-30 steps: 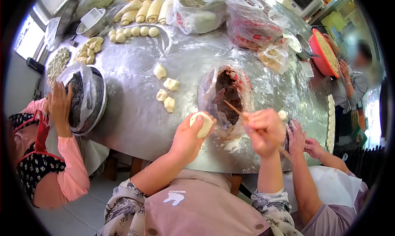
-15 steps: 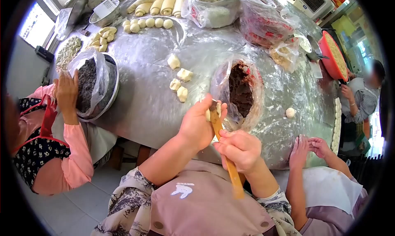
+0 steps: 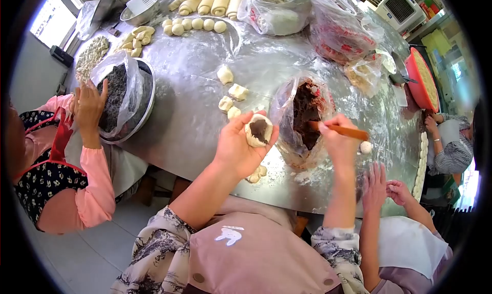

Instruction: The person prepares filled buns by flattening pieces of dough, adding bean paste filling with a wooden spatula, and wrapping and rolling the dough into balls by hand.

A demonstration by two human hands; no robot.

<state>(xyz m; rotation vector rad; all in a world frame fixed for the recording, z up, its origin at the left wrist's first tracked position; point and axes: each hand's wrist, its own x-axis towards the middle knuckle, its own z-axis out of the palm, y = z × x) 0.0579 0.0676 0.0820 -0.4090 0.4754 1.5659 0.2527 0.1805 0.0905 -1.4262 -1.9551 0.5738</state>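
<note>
My left hand (image 3: pixel 237 149) cups a round dough wrapper (image 3: pixel 250 137) with a lump of dark filling (image 3: pixel 260 130) in its middle. My right hand (image 3: pixel 340 144), slightly blurred, grips a wooden spatula (image 3: pixel 352 132). The spatula's tip reaches into a plastic bag of dark red-brown paste (image 3: pixel 303 105), so that end is partly hidden. Several small dough pieces (image 3: pixel 238 92) lie on the metal table just beyond my left hand. Another dough piece (image 3: pixel 257 174) rests below it, near the table edge.
At left, a co-worker's hand (image 3: pixel 88 107) is at a bowl of dark filling (image 3: pixel 148 96). Another person's hands (image 3: pixel 375 186) are close on my right. Dough balls (image 3: pixel 197 24), dough rolls (image 3: pixel 222 3) and filled plastic bags (image 3: pixel 342 30) stand at the back. A red basin (image 3: pixel 414 81) is far right.
The spatula has left the dough in my left hand and swung right into the paste bag. My left hand has turned up, showing the filling. The view has shifted slightly.
</note>
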